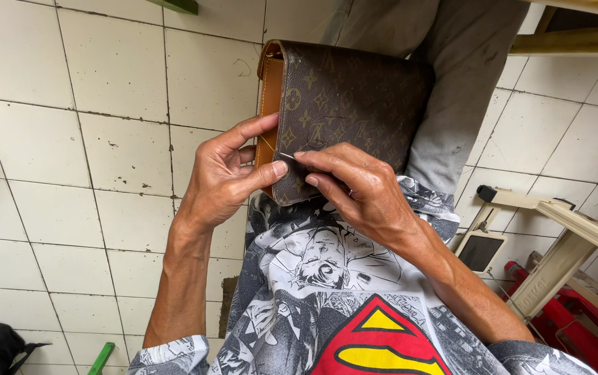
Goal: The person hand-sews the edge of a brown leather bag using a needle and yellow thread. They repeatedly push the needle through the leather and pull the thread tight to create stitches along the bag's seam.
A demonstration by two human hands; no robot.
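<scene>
Left hand (224, 173): wrist bent, fingers curled around the near corner of the bag (344, 111), thumb pressed flat on the front face, forefinger stretched over the tan edge. Right hand (358, 187): reaching in from the opposite side, thumb and forefinger closed narrowly on a needle (286, 155), remaining fingers folded against the bag's lower edge. Thread (266, 144): thin and pale, running from the needle toward the left forefinger. Bag: resting on the lap between both hands, extending away from the fingertips; dark brown patterned covering, tan leather side panel (271, 97) with visible stitching. Beneath both forearms, a printed shirt (326, 305).
</scene>
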